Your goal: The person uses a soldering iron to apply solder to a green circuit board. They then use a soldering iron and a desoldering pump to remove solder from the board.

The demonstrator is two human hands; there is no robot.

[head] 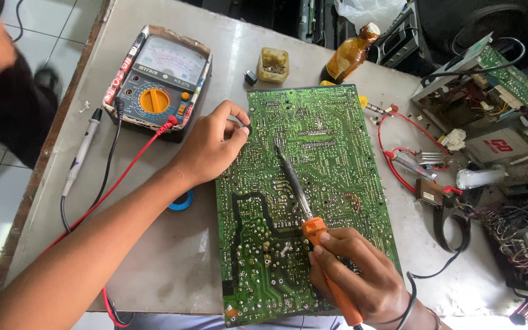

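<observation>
- The green circuit board (304, 201) lies solder side up on the grey table (172, 269), right in front of me.
- My right hand (362, 272) is closed around the orange-handled soldering iron (310, 214), whose tip rests on the board's middle.
- My left hand (215, 143) pinches the board's upper left edge, fingers curled.
- An analogue multimeter (157, 79) stands beyond my left hand, its red lead (135, 162) running under my forearm.
- A brown bottle (351, 55) stands behind the board.

Green circuit board (313, 183) solder-side up, flat on table; orange-handled soldering iron (304, 205) slanted across it.
</observation>
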